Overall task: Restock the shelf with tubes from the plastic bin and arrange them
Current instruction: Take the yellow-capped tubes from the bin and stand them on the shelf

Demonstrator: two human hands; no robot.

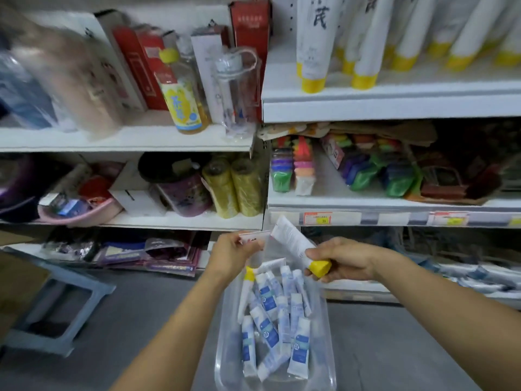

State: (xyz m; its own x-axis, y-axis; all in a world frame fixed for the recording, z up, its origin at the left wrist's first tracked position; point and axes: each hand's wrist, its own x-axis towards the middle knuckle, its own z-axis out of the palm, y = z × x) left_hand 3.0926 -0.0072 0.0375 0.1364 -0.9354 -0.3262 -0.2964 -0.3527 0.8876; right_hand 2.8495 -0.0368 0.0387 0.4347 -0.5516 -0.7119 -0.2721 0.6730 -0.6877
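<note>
One head-worn wide-angle camera looks forward and down, close above the clear plastic bin (227, 335), facing white metal shelves (394, 108).

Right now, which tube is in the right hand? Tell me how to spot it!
Start at the clear plastic bin at the bottom middle. Just above its far end, the right hand grips a long white tube by its yellow-capped end, its flat end tilted up-left. Unlike the small blue-and-white tubes lying in the bin, it is bigger and lifted clear.
</note>
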